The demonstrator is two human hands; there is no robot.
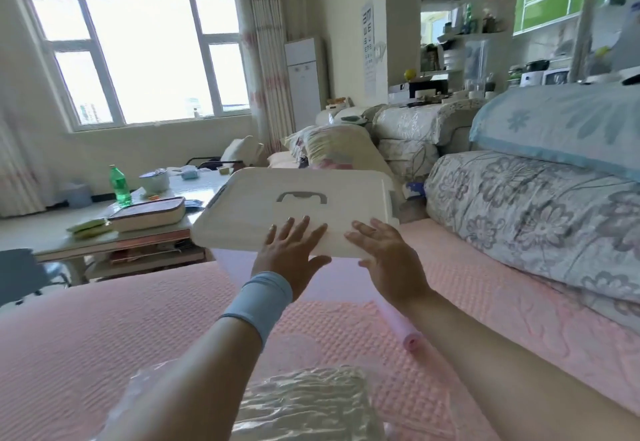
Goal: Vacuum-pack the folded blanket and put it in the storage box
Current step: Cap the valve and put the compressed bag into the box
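Hands first: two of them, both bare, reach forward over a pink quilted bed (104, 336). Left hand (294, 250), with one pale blue wristband (258, 298) on that wrist, lies flat with fingers spread on the near edge of the white lid (294, 205); the right hand (384, 253) lies flat just beside it on the same edge. Neither grip closes on anything, both palms wide and pressing down. One lid, with one grey handle recess (301, 197) in its middle and a grey latch on its right side, sits on one translucent storage box (235, 260), whose wall shows faintly below the lid at the far edge of the bed. One vacuum-packed blanket (311, 406), wrinkled under shiny clear plastic, lies on the bed at the bottom of the view, under the forearms and well apart from the box. One pink roll (398, 322) lies on the bed under the right forearm. Left of the box stands one low table (104, 243) carrying one green bottle (119, 186), one white pot and one thick book (149, 213). Right, two stacked floral quilts (536, 215) rest against the sofa. One large window (138, 59) lights the room
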